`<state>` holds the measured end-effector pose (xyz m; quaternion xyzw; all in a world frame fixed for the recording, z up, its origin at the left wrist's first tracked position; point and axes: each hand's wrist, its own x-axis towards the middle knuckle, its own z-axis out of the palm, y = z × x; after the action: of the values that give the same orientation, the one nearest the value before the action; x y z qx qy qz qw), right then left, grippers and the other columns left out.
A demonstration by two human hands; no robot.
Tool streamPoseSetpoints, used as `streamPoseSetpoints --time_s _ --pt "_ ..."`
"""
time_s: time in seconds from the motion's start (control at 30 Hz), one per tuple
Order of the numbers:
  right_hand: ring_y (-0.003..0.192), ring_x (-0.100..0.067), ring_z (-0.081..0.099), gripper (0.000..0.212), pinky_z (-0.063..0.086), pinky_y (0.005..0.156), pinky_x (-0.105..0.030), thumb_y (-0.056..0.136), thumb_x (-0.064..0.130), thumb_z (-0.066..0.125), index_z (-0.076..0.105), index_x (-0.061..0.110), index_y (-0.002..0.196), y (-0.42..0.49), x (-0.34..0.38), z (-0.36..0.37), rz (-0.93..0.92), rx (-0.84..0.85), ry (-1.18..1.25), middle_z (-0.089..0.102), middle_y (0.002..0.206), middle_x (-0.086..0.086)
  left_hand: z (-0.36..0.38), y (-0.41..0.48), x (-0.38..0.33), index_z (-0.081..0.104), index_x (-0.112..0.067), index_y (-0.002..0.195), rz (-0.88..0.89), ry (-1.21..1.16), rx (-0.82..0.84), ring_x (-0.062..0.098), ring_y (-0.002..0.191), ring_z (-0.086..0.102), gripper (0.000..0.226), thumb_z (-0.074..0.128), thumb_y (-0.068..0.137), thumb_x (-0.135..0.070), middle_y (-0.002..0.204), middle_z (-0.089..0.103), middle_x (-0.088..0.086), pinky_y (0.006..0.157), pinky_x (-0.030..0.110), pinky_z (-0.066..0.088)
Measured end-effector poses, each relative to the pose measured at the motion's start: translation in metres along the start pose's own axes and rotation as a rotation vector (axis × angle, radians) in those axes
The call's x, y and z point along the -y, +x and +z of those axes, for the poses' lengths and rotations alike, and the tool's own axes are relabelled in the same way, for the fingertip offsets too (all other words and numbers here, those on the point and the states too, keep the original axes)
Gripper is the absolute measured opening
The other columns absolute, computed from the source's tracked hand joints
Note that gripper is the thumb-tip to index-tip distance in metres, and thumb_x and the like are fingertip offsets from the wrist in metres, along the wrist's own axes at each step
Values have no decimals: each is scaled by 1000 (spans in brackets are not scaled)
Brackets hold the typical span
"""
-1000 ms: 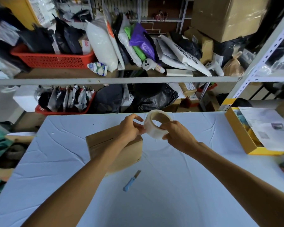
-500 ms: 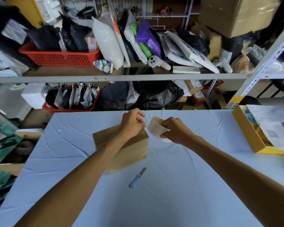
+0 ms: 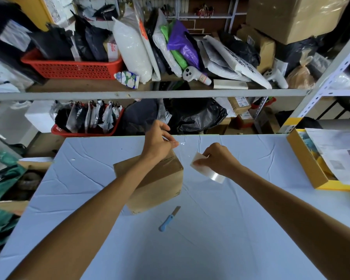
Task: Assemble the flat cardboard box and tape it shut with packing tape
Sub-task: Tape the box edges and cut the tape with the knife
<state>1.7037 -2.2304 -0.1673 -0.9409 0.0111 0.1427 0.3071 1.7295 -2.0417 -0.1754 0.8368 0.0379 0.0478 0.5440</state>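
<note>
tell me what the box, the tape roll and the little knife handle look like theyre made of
Box: brown cardboard, matte, creased edges. Tape roll: clear glossy plastic film, apparently on a pale core. Knife handle: light blue, probably plastic; blade looks like dull metal.

- blue-handled knife [image 3: 169, 219] lying flat on the white table [image 3: 220, 249], near its middle
- yellow tray [image 3: 307, 160] with papers at the table's right edge
- red basket [image 3: 73, 68] up on the shelf behind the table
</note>
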Motion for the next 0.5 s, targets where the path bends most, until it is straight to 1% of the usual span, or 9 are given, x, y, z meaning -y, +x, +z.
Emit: streamPoseSetpoints --time_s 0.07,0.13,0.17,0.23,0.3,0.37,0.43,0.5 --pt "69 -18 53 46 37 50 -25 75 40 76 68 3 100 0 4 -6 60 3 73 59 95 -9 -2 5 3 44 -15 100 -32 -30 3 6 70 61 45 79 73 -6 72 65 -3 60 13 48" --pt "78 -24 56 47 40 53 -26 74 43 76 68 5 102 0 7 -13 65 -9 159 59 98 -9 -5 12 6 43 -14 102 -83 -67 21 8 72 61 45 78 74 -5 74 65 -1 65 21 50" --pt "82 -27 58 45 41 55 -28 75 42 75 69 6 100 -2 7 -15 49 -14 199 61 98 -10 -7 15 8 44 -16 100 -99 -81 33 9 72 62 43 77 75 -4 74 65 0 66 23 52" --pt "83 -29 60 34 43 61 -31 79 37 71 71 6 93 -7 8 -17 9 -2 292 64 92 -13 -10 22 9 44 -21 93 -103 -114 41 8 66 63 40 75 77 -1 72 63 1 63 24 57" --pt "80 -27 57 23 40 65 -33 84 26 67 71 4 87 -12 8 -17 -37 52 366 63 84 -13 -13 27 10 44 -23 90 -99 -117 45 5 56 64 39 73 78 1 70 61 1 63 27 59" --pt "83 -29 58 18 41 67 -33 85 20 67 71 4 90 -13 7 -18 -52 98 401 65 88 -15 -15 29 10 44 -23 89 -91 -101 59 6 54 64 40 73 78 3 71 61 3 63 29 59" --pt "89 -31 60 24 43 67 -33 82 24 72 71 6 97 -9 6 -21 9 118 403 65 97 -17 -14 30 9 43 -23 89 -80 -80 62 11 58 64 43 73 76 6 70 63 4 59 28 59" --pt "89 -30 59 35 43 66 -32 78 30 76 69 6 103 -2 5 -21 100 124 352 62 101 -14 -12 33 5 41 -23 87 -85 -82 39 15 61 64 45 72 76 8 71 62 5 54 27 58"
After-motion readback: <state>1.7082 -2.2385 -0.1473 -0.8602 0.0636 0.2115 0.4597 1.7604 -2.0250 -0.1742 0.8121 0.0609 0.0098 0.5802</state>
